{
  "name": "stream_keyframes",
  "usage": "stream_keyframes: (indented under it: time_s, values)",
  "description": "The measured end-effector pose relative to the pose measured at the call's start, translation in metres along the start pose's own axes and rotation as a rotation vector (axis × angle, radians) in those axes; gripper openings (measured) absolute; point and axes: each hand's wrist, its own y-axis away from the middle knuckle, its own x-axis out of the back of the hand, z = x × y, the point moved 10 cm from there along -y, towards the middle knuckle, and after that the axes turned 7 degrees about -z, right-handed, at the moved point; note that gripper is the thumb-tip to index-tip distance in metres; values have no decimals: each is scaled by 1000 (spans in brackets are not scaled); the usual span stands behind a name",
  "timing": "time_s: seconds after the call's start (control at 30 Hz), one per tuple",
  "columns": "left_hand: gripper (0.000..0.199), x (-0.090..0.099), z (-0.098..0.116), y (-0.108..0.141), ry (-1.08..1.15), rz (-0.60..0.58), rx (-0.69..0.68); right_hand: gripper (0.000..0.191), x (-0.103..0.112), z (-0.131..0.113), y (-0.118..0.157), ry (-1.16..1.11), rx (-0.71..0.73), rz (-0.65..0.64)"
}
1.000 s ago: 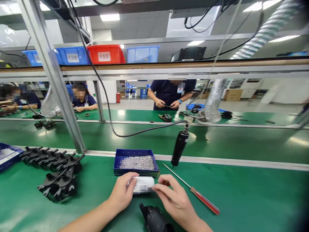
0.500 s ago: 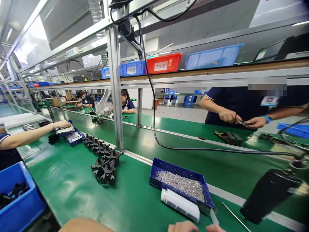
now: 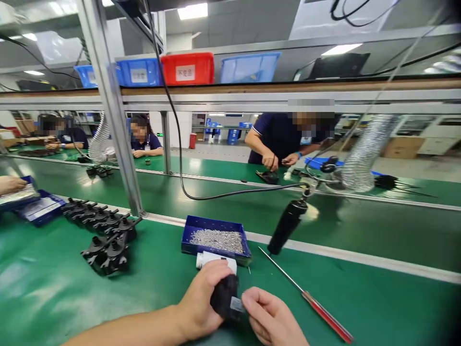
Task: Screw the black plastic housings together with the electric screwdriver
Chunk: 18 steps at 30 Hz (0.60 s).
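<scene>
My left hand [image 3: 201, 302] is wrapped round a black part [image 3: 224, 297] near the bottom middle of the view. A small pale label [image 3: 236, 304] lies against the part's right side. My right hand [image 3: 272, 315] pinches the right edge of this label between thumb and forefinger. Just behind the left hand lies a white bottle [image 3: 216, 261], partly hidden by the fingers. Beyond it is a blue tray [image 3: 186, 240] of small silvery pieces. To the right, a screwdriver [image 3: 326, 315] with a red handle lies on the green table.
Several black assemblies [image 3: 108, 254] stand at the left on the green table [image 3: 154, 288]. A black electric driver [image 3: 288, 227] hangs right of the tray. People [image 3: 270, 134] work across the bench. A metal post [image 3: 111, 110] rises at the left.
The view has turned right and shifted. Both hands, only partly visible at the bottom edge before, are now in full view with the black part and label.
</scene>
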Motion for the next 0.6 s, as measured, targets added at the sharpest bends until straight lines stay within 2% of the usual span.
stream_keyframes:
  time_s: [0.23,0.6]
  values:
    - [79,-7,7,0,27,-21,-27,67,-8,-4,-4,12,33,-63]
    - [79,-8,6,-1,24,-40,-29,69,-10,-12,-4,16,61,-16]
